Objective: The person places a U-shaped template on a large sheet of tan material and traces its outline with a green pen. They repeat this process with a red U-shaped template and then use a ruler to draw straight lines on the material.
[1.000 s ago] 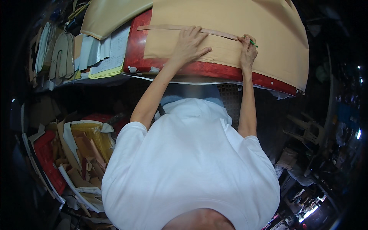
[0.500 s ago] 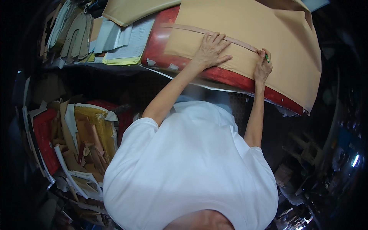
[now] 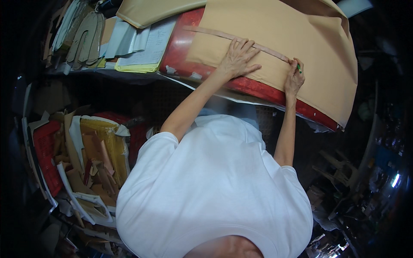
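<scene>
Tan sheet point(image 3: 309, 43) lies over the red top of the desk point(image 3: 183, 43), directly ahead of the person. Its far side is cut off by the upper edge of the view; its far right part is creased and raised. Its left edge is blurred and hard to trace. Along the near side, a red margin of desk shows below it.

Narrow strip point(image 3: 213, 32), pinkish brown, lies across the sheet. Its left end passes the sheet's left edge onto the red top and is faint; its middle is partly covered by the left hand point(image 3: 237, 60), and its right end meets the right hand point(image 3: 294, 81).

Left hand: palm down, fingers spread, their tips on the strip, thumb apart and resting on the sheet. Grasps nothing. Right hand: fingers closed around a green pen point(image 3: 299, 68). Only a short green length shows; the rest is hidden by the fingers, and whether the point touches the sheet cannot be determined.

Left of the sheet: papers point(image 3: 146, 49) with yellow edges, a second tan sheet point(image 3: 161, 12), cut off above, and grey-brown templates point(image 3: 89, 41) standing further left. Below, at lower left, offcuts point(image 3: 100, 165) are heaped beside a red crate point(image 3: 48, 157). White shirt point(image 3: 215, 176) fills the lower middle. Objects at far right are too dark to identify.
</scene>
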Action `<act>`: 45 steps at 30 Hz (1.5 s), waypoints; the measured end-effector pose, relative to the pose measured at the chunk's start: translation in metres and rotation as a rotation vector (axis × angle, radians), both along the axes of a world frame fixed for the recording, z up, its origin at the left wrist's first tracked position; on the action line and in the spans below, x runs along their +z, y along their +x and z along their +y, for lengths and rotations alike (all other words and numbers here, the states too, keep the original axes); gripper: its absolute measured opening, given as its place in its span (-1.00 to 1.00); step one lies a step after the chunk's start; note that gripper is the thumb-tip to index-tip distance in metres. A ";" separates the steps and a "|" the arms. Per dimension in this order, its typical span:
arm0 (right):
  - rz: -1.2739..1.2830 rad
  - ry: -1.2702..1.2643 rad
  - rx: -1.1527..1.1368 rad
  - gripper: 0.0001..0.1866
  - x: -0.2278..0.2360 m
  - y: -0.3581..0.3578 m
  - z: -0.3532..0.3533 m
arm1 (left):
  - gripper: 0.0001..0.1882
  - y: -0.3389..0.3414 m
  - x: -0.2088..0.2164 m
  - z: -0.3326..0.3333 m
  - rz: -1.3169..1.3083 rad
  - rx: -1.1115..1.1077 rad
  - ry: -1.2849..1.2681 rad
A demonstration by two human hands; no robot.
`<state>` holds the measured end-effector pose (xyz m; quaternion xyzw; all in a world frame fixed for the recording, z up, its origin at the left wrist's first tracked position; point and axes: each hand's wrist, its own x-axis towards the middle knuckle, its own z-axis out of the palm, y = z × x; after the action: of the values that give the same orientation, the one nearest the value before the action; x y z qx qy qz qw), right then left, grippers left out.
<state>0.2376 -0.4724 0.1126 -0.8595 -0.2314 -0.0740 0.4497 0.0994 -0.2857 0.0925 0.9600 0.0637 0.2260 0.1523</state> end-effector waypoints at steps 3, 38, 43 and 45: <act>0.043 0.050 -0.047 -0.66 0.008 -0.001 0.006 | -0.37 -0.001 0.001 0.000 -0.027 0.005 0.012; 0.297 0.396 -0.081 -0.74 -0.012 0.033 0.012 | -0.36 0.004 0.002 0.003 0.017 -0.005 -0.061; 0.054 0.333 -0.127 -0.69 -0.011 0.029 0.015 | -0.33 0.023 0.001 0.015 -0.047 0.008 0.007; -0.001 0.187 -0.128 -0.65 -0.009 0.027 0.017 | -0.34 0.027 0.001 0.017 -0.042 -0.003 0.009</act>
<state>0.2644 -0.4556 0.1033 -0.8269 -0.1682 -0.1241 0.5221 0.1265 -0.2685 0.0932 0.9559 0.0579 0.2461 0.1498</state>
